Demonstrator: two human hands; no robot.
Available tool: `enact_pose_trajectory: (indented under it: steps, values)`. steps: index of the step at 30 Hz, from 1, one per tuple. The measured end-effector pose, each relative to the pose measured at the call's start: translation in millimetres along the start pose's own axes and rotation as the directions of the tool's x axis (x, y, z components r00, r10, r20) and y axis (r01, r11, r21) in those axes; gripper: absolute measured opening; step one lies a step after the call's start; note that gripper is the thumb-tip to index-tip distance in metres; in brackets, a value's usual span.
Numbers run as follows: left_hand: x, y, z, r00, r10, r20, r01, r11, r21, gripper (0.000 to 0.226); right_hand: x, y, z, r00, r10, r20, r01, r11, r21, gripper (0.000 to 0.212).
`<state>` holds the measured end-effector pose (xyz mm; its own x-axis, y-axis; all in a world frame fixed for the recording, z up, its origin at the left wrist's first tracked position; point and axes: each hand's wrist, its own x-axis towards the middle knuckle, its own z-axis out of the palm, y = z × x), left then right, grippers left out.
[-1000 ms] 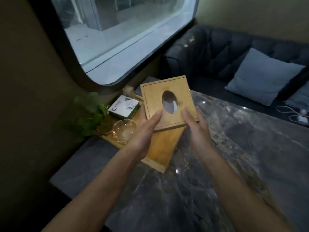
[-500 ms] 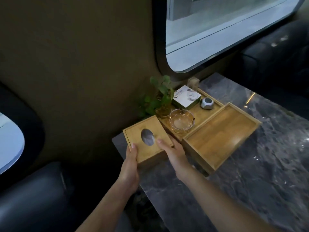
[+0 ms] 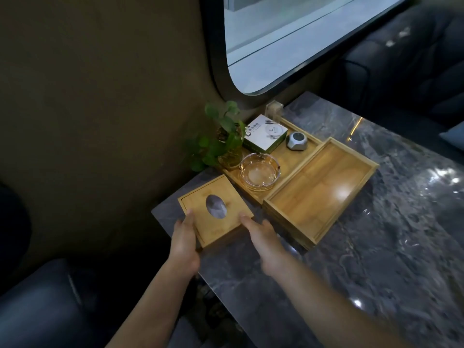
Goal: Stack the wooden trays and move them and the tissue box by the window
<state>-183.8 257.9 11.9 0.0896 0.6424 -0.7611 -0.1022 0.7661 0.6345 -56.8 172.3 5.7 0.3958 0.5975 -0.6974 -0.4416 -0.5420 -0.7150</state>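
Note:
The wooden tissue box (image 3: 216,209), with an oval slot in its lid, rests on the table's near left corner beside the wall. My left hand (image 3: 184,243) grips its left near edge. My right hand (image 3: 263,239) touches its near right corner with fingers spread. A stack of wooden trays (image 3: 321,194) lies just right of the box, the top one empty. A longer wooden tray (image 3: 288,156) sits behind them along the wall, under the window (image 3: 288,41).
The long tray carries a glass ashtray (image 3: 259,171), a white-and-green box (image 3: 266,133) and a small grey device (image 3: 296,141). A potted plant (image 3: 223,139) stands at its left end. The dark marble table (image 3: 389,247) stretches right; dark sofas flank it.
The tissue box went from held in the air over the trays to resting at the table's left corner. My view swung left and my right hand slid to the box's near corner.

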Motion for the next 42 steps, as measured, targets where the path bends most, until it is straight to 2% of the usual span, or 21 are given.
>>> enact_pose_trajectory:
  steps: [3,6,10,14,20,28,33,35,36,39,41,42]
  values:
    - [5,9,1,0.999,0.036,-0.002,-0.035,0.99,0.136,0.039,-1,9,8,0.99,0.123,0.072,-0.131,0.983,0.129,0.09]
    - [4,13,7,0.999,0.032,0.029,-0.038,0.971,0.236,0.037,7,4,17,0.989,0.116,0.093,-0.129,0.981,0.144,0.078]
    - [0,18,14,0.992,0.025,0.121,-0.052,0.972,0.23,0.035,18,-4,17,0.997,0.078,0.004,-0.078,0.986,0.15,0.077]
    - [0,20,22,0.989,0.013,0.15,-0.046,0.974,0.221,0.04,23,-13,13,0.998,0.055,-0.033,-0.048,0.979,0.198,0.078]
    - [2,21,28,0.988,0.031,0.149,-0.065,0.971,0.229,0.037,25,-16,8,0.998,0.033,-0.053,-0.022,0.981,0.191,0.083]
    - [-3,23,26,0.982,0.042,0.182,-0.094,0.955,0.282,0.026,21,-14,9,0.999,0.017,-0.05,-0.008,0.984,0.175,0.076]
    - [-3,26,23,0.983,0.024,0.185,-0.091,0.928,0.362,0.038,11,-21,7,0.999,0.023,-0.042,-0.016,0.988,0.155,0.074]
    - [-1,30,21,0.987,0.079,0.138,-0.139,0.851,0.506,0.05,5,-26,2,0.998,0.004,-0.058,0.001,0.995,0.099,0.059]
    - [-1,34,21,0.981,0.131,0.142,-0.191,0.771,0.608,0.057,1,-29,-1,0.998,-0.021,-0.062,0.024,0.998,0.051,0.047]
    - [-8,55,23,0.926,0.304,0.222,-0.344,0.444,0.827,0.077,-21,-42,-16,0.986,-0.156,-0.054,0.147,0.978,-0.147,0.012]
    - [-19,70,31,0.854,0.42,0.306,-0.433,0.248,0.867,0.076,-32,-54,-27,0.974,-0.227,-0.016,0.214,0.939,-0.271,0.008]
    - [-26,74,36,0.808,0.462,0.367,-0.476,0.143,0.868,0.073,-41,-60,-32,0.964,-0.266,-0.008,0.249,0.912,-0.326,0.016]
